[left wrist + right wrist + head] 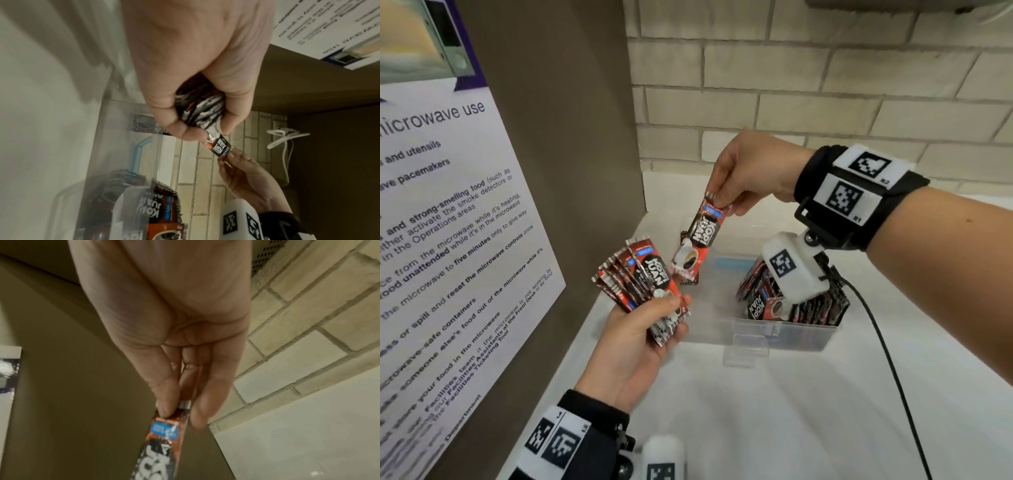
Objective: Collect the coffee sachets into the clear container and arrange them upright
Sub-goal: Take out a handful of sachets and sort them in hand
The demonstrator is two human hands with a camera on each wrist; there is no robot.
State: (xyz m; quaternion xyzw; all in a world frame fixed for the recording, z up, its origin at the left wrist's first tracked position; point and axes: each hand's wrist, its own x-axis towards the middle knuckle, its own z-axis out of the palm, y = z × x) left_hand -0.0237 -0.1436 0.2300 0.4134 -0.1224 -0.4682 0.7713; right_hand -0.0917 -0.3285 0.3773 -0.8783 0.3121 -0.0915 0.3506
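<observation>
The left hand [633,346] holds a fanned bundle of red-and-black foil coffee sachets [643,284] – thumb pressed across their lower ends, fingers curled behind them. In the left wrist view that grip is tightly closed and only crumpled sachet edges show between thumb and fingers; how many it holds cannot be counted. The right hand [748,171] pinches the top edge of a single red-and-black sachet [700,236] between thumb and fingertips, so it hangs tilted above the near-left part of the clear rectangular plastic container [774,334] on the white surface [774,411]. Another sachet just behind it is mostly covered. In the right wrist view the hanging sachet's lower part runs out of the picture. More red-and-black sachets in the container [808,308] stand leaning at its right end – partly hidden by the white wrist camera, and blurred through the wall. At the left, a white microwave notice [448,222] is cut off by the picture's edge
</observation>
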